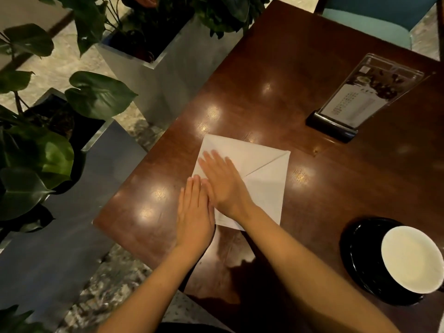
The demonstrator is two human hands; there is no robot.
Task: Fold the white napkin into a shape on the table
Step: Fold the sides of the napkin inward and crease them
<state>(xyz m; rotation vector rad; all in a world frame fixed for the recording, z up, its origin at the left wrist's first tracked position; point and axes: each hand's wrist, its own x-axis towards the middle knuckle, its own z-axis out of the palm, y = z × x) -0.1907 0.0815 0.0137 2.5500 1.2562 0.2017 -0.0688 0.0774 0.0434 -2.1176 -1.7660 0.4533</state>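
Observation:
A white napkin (262, 179) lies flat on the dark wooden table (300, 80), folded into a square with corners turned to the middle; a diagonal fold line runs to its right corner. My right hand (224, 183) lies flat, palm down, on the napkin's left half, fingers spread toward its far-left corner. Beside it, my left hand (195, 215) rests flat with fingers together along the napkin's near-left edge, partly on the table. Both hands press down and grip nothing. The napkin's left portion is hidden under them.
A white cup on a black saucer (360, 255) stands at the near right. A clear menu stand (360, 97) with a dark base stands at the far right. Planters with large green leaves (96, 94) line the table's left side. A teal chair (374, 22) is beyond.

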